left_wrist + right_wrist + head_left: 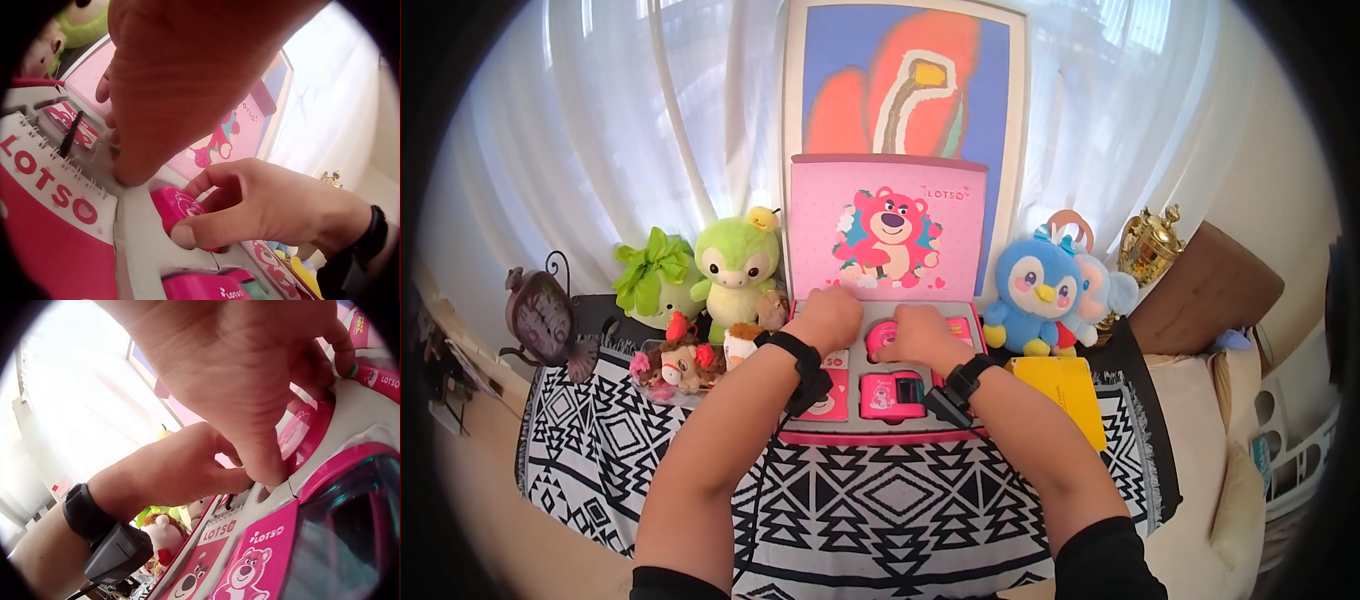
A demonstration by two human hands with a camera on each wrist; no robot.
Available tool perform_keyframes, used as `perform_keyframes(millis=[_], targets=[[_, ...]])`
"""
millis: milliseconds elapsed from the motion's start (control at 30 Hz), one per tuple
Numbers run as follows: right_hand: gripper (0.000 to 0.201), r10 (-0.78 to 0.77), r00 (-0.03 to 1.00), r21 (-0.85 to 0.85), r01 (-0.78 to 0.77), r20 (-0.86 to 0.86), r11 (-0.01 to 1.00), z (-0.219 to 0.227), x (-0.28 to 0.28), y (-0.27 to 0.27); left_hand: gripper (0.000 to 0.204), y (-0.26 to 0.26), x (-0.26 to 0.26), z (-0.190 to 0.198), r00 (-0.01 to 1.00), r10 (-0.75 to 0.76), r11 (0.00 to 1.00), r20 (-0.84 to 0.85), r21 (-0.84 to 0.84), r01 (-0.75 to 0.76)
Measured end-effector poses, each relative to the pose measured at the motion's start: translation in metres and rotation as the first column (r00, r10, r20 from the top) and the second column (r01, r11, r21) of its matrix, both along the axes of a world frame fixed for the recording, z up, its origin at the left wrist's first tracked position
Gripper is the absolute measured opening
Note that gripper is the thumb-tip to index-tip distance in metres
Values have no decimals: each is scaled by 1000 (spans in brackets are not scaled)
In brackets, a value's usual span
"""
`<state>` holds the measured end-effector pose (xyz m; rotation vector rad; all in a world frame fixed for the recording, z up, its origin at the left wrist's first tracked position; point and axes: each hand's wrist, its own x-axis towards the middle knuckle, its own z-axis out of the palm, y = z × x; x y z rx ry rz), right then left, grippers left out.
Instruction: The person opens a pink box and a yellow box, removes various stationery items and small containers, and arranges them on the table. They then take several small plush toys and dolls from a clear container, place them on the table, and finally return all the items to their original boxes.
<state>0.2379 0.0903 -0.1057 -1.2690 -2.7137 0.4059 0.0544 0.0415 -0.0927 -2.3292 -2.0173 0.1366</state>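
A pink gift box (867, 436) lies with its lid up and a grey tray inside. My right hand (925, 335) pinches a rounded pink piece (170, 206) with a bear drawing, thumb at its near edge and fingers across the far side; it sits in its tray slot. My left hand (830, 315) reaches down at the tray's back left, beside a spiral notebook (56, 206) marked LOTSO. Near it are a small bear-print piece (59, 117) and a thin black stick (73, 131). What the left fingers hold, I cannot tell. A pink piece with a dark see-through front (892, 393) lies nearer.
The raised lid (960, 235) leans before a framed picture (990, 60). Green plush toys (740, 260) and small dolls (680, 365) stand left. A blue penguin plush (1030, 290) and yellow box (1065, 400) are right. A patterned cloth (900, 500) covers the table.
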Motion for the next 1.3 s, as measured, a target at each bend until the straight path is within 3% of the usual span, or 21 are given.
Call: perform_keyframes(millis=[100, 167, 333, 433, 500, 600, 633, 667, 733, 867, 967, 1100, 1167, 1233, 1300], targets=[[75, -44, 992, -75, 36, -117, 997, -1, 7, 1, 19, -3, -4, -2, 999, -38, 999, -18, -35, 37], [76, -43, 983, -73, 30, -180, 997, 2, 13, -3, 21, -2, -9, -10, 991, -123, 988, -47, 92, 127], [79, -28, 959, -35, 19, -282, 999, -3, 21, 0, 18, 0, -10, -14, 992, -110, 988, -62, 99, 116], [75, -115, 919, -118, 75, -377, 990, 3, 25, 0, 16, -2, -10, -15, 992, -94, 987, -88, 120, 104], [73, -179, 850, -332, 5, -495, 943, 25, 32, -5, 16, -6, -4, -15, 989, -105, 982, -105, 144, 120], [74, -99, 848, -353, -108, -521, 930, 49, 52, -22, 14, -33, 10, 5, 995, -67, 965, -71, 250, 82], [74, -106, 850, -364, -106, -517, 925, 60, 63, -38, 12, -53, 19, 16, 986, -164, 934, -37, 315, 168], [73, -9, 893, -324, -154, -449, 933, 74, 78, -61, 13, -76, 26, 27, 966, -259, 892, -9, 382, 243], [72, 163, 935, -280, -255, -316, 925, 86, 108, -101, 17, -134, 37, 35, 943, -330, 918, 53, 251, 307], [66, 389, 909, -311, -417, -152, 854, 59, 144, -172, 11, -233, 52, -3, 840, -539, 842, 55, 21, 539], [65, 435, 897, -347, -432, -75, 833, 31, 152, -205, 11, -264, 59, -32, 827, -558, 826, 69, -48, 561], [66, 454, 890, -292, -448, -52, 845, 26, 152, -207, 17, -266, 57, -27, 836, -536, 834, 117, -76, 546], [61, 484, 875, -190, -479, -22, 857, 43, 145, -194, 24, -247, 54, 5, 889, -381, 894, 253, -146, 424], [60, 488, 866, -55, -496, -112, 867, 47, 131, -168, 27, -215, 42, 24, 911, -262, 964, 318, 127, 233], [54, 382, 924, 29, -381, -38, 924, 51, 105, -145, 22, -173, 23, 20, 975, -143, 959, 172, 269, 93]])
